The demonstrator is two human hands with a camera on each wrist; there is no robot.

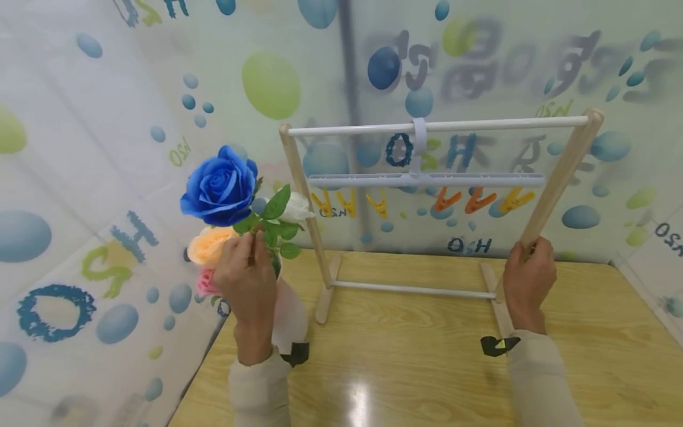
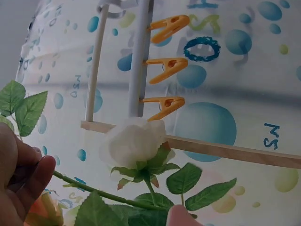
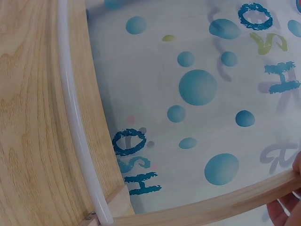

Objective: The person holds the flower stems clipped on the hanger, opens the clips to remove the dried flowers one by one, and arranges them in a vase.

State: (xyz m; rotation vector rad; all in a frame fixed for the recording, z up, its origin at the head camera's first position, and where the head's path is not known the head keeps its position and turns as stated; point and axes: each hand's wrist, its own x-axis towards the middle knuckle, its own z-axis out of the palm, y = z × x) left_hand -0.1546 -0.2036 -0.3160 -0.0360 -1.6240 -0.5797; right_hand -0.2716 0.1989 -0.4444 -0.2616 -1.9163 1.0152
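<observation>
My left hand pinches the green stem of an artificial blue rose, whose bloom stands above the fingers. Beside it are a white rose, a peach-orange rose and a pink rose, clustered over a white vase that my hand partly hides. Where the blue stem's lower end lies cannot be made out. On the other side, my right hand grips the lower part of the right wooden post of a rack; its fingers show at the edge of the right wrist view.
From the rack's white top bar hangs a pale hanger carrying several yellow and orange clips. A lower white bar joins the feet. The rack stands on a wooden table, with patterned curtain behind and left.
</observation>
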